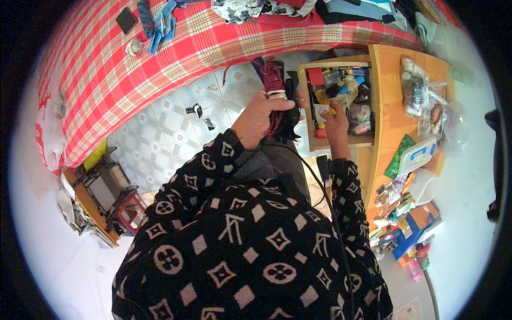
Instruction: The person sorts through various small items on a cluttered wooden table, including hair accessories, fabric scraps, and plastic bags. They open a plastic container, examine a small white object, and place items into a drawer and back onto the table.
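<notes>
My left hand (262, 114) is closed around a bundle of dark red cord (273, 76) with a white band about it, together with a black item (291, 104) whose kind I cannot tell. To the right, an open wooden drawer (341, 143) is filled with small things, among them a red box (315, 76), blue and yellow items and a clear plastic bag (360, 120). Over the drawer's near part is my right hand (337, 122), its thumb and fingers closed on a small yellow item (332, 110).
A bed with a red checked cover (200, 44) bears clothes and a dark flat object (126, 21). Black scraps (195, 110) lie on the tiled floor. Bags and plastic boxes (418, 156) crowd the wooden cabinet top (390, 108). A black cable (296, 151) crosses my lap.
</notes>
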Demonstrator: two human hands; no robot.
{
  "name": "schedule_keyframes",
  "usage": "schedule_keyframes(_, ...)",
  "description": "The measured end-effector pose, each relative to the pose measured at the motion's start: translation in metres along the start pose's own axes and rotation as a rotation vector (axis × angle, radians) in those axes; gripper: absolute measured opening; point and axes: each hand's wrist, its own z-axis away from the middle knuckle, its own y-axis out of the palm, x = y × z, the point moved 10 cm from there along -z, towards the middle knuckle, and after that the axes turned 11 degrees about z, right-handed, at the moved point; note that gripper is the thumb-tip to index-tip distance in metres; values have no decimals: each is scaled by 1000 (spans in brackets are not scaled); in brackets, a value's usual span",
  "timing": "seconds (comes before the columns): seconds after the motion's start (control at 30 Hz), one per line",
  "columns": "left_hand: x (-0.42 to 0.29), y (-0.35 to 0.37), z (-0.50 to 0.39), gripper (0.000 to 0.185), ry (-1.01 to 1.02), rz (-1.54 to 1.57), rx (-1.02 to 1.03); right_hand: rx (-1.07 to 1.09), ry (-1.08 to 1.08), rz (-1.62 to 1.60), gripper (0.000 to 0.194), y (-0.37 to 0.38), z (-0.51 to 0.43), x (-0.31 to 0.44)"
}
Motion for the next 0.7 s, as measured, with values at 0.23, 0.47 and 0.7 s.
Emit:
schedule_keyframes(0.23, 16, 4, -14, 35, -87, -34, 90, -48, 135, -394, 39, 8, 55, 16)
schedule_keyframes(0.47, 46, -2, -15, 39, -223, -64, 116, -97, 163, -751, 29, -29, 111, 67)
schedule_keyframes(0.7, 59, -15, -2, 46, -176, -190, 164, -127, 122, -715, 32, -28, 148, 101)
